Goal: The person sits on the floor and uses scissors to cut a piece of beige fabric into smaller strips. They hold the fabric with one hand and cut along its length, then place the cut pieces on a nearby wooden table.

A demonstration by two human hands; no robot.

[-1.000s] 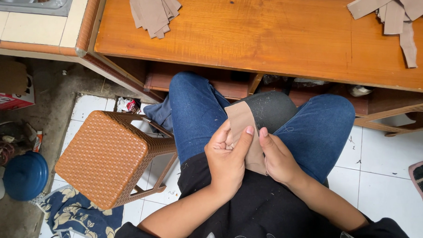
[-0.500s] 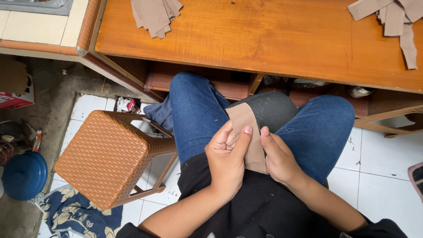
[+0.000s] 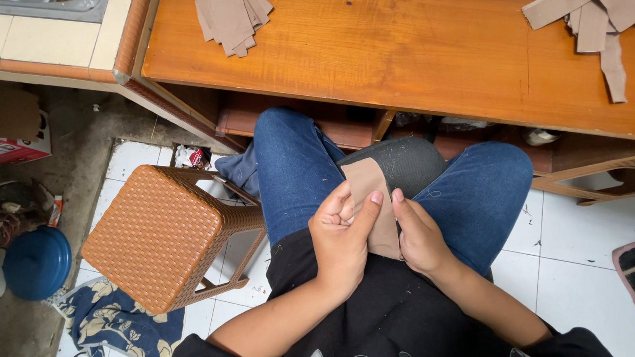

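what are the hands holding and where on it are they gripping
Both hands hold a tan piece of fabric over the lap. The left hand pinches its left edge near the middle, thumb on top; the right hand grips the right edge.

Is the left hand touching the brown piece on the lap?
Touching. The head view shows the left hand with its thumb pressed flat on the tan piece, no gap between them.

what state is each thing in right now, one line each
tan piece: pinched between both hands, lying over the lap
left hand: closed on the piece, thumb pressed on it
right hand: gripping the piece's right edge
woven stool: upright, nothing on it
left stack of tan pieces: lying fanned on the table
right pile of tan pieces: loose, untidy
wooden table: bare in the middle
blue lidded pot: lid on
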